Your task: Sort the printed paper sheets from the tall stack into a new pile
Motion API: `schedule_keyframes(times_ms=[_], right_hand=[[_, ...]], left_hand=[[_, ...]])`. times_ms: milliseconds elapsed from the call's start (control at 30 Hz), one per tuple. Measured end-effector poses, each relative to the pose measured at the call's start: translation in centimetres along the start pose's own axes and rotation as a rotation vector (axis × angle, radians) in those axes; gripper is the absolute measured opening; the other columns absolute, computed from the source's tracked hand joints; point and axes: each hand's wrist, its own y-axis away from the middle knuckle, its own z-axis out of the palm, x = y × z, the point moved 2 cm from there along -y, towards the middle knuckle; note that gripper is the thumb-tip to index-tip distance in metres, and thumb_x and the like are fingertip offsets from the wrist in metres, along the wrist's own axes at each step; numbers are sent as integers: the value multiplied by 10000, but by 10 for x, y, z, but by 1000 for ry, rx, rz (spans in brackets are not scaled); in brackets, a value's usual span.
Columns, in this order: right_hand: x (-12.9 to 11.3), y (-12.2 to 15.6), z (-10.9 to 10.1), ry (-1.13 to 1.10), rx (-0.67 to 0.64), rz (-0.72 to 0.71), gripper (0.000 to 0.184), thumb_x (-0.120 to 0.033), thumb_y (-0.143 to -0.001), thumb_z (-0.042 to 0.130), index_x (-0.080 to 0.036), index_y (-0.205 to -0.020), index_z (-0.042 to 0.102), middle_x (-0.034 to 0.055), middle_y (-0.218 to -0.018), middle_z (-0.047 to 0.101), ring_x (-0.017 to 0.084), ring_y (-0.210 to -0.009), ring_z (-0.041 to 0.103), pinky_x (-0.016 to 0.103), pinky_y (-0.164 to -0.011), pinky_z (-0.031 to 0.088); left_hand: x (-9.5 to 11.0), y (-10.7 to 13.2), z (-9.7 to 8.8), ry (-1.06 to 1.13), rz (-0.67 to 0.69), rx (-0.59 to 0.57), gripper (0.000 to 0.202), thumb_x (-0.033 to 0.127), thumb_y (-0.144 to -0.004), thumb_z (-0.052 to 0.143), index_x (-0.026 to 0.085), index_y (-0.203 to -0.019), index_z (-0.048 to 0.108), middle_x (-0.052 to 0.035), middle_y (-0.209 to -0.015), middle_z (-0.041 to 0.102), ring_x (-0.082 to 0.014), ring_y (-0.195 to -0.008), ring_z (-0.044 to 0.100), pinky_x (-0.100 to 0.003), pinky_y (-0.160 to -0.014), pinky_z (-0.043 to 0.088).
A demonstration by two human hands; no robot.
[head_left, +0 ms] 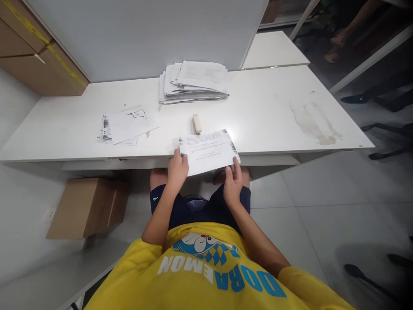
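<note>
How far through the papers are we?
Looks early. Done: a small pile lies at left. In hand: left hand and right hand hold one set of sheets at the desk edge, stapler just beyond. Left: the bigger stack at the back.

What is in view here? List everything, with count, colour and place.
held paper: one sheet or thin sheaf, white with black print, over the table's near edge
stapler: one, cream, on the table just beyond the held paper
tall paper stack: one, white, back of the table
small paper pile: one, white, left on the table
table: one, white, centre
cardboard box: one, brown, on the floor under the table, left
cartons: at least two, brown, upper left
another person's foot: one, upper right
left hand: grips the paper's left edge
right hand: grips the paper's near right corner
</note>
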Motion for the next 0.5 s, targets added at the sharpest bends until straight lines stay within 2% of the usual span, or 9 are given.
schedule_keyframes(times_ms=[167, 300, 400, 500], right_hand=[[0, -3, 2, 49, -91, -16, 506, -458, -908, 509, -163, -1295, 648, 134, -1297, 664, 250, -1207, 620, 440, -1057, 486], [-1, -14, -2, 86, -114, -71, 436, -409, -900, 491, -154, -1184, 702, 128, -1173, 723, 239, -1090, 671, 415, -984, 525], [-6, -28, -8, 199, -122, -156, 418, -390, -914, 464, -168, -1176, 702, 121, -1150, 732, 236, -1048, 683, 397, -929, 543], [-12, -47, -12, 353, -131, -353, 399, -355, -947, 417, -189, -1184, 692, 123, -1165, 724, 244, -1066, 674, 420, -951, 527]], left_hand=[[-2, -32, -11, -114, 38, 49, 612, 296, -927, 488, 185, -1517, 367, -123, -848, 697, -362, -946, 675, -454, -907, 485], [-3, -43, -6, -149, 68, 77, 609, 345, -922, 488, 197, -1507, 405, -97, -729, 660, -363, -876, 673, -468, -884, 491], [1, -49, -2, -189, 124, 76, 576, 349, -935, 454, 191, -1488, 427, -112, -776, 678, -355, -897, 665, -468, -887, 493], [8, -62, 1, -230, 198, 96, 495, 318, -936, 441, 202, -1411, 516, -150, -974, 704, -357, -996, 642, -475, -923, 485]])
